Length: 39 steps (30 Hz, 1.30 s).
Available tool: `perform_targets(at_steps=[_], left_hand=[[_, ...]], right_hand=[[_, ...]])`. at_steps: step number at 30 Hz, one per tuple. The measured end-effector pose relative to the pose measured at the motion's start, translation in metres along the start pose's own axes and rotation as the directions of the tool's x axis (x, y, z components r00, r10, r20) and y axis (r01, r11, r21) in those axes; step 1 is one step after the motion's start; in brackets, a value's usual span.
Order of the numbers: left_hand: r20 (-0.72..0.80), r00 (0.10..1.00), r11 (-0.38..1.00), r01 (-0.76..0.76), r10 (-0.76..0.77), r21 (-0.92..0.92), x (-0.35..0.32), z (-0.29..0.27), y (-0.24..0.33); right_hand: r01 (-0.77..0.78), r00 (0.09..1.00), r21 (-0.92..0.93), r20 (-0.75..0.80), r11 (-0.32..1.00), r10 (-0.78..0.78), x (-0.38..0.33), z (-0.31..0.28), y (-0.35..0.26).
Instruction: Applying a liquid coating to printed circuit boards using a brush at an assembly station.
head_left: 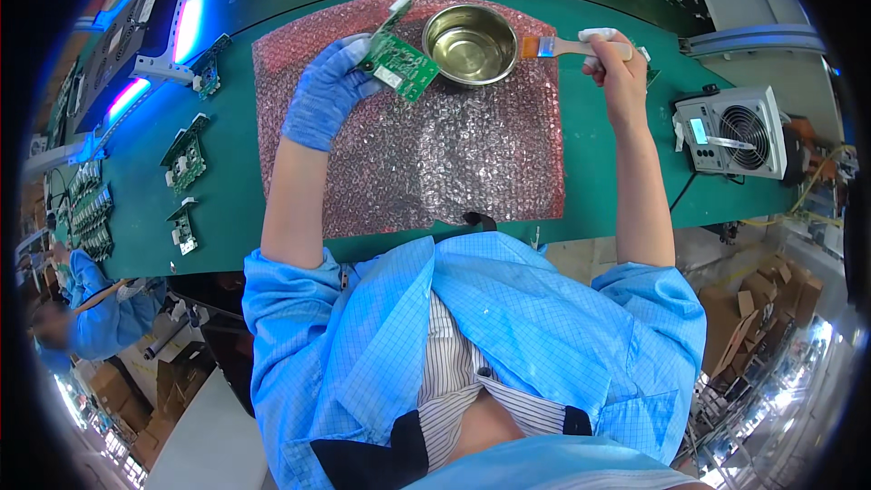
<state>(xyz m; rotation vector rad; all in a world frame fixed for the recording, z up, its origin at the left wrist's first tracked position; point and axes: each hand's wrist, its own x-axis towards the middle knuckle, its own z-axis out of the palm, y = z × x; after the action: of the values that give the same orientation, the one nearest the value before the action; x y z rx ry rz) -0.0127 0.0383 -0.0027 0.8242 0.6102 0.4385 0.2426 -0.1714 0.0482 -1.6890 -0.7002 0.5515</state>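
My left hand (328,93), in a blue knitted glove, grips a green circuit board (406,68) by its left edge. The board is tilted, with a pale label on its face and a white connector at its upper corner. Just right of it stands a round metal bowl (470,44) with a little liquid-looking shine at its bottom. A flat brush (567,47) with orange bristles and a pale handle is held in my right hand (620,68). White covers show on some of its fingertips. The bristles point left, close to the bowl's right rim.
Under the bowl lies pink bubble wrap (399,181) on a green table mat (231,209). More circuit boards (186,161) lie at the left. A fan unit (733,132) stands at the right, a blue-lit machine (136,45) at the upper left. A co-worker's blue sleeve (100,313) shows lower left.
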Motion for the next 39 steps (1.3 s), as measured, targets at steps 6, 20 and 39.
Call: perform_targets(at_steps=[6, 20, 39], left_hand=[[0.1, 0.994, 0.99, 0.038, -0.052, 0.133, 0.014, 0.019, -0.006], [0.234, 0.97, 0.932, -0.016, -0.074, 0.361, 0.005, 0.044, 0.001], [0.051, 0.994, 0.915, -0.11, 0.098, 0.389, 0.001, 0.052, -0.002]], right_hand=[[0.168, 0.968, 0.026, 0.186, 0.985, -0.17, -0.015, 0.014, -0.02], [0.204, 0.842, 0.028, 0.506, 0.979, -0.19, -0.018, 0.034, -0.026], [0.355, 0.886, 0.043, 0.305, 0.934, -0.35, -0.041, 0.066, -0.015]])
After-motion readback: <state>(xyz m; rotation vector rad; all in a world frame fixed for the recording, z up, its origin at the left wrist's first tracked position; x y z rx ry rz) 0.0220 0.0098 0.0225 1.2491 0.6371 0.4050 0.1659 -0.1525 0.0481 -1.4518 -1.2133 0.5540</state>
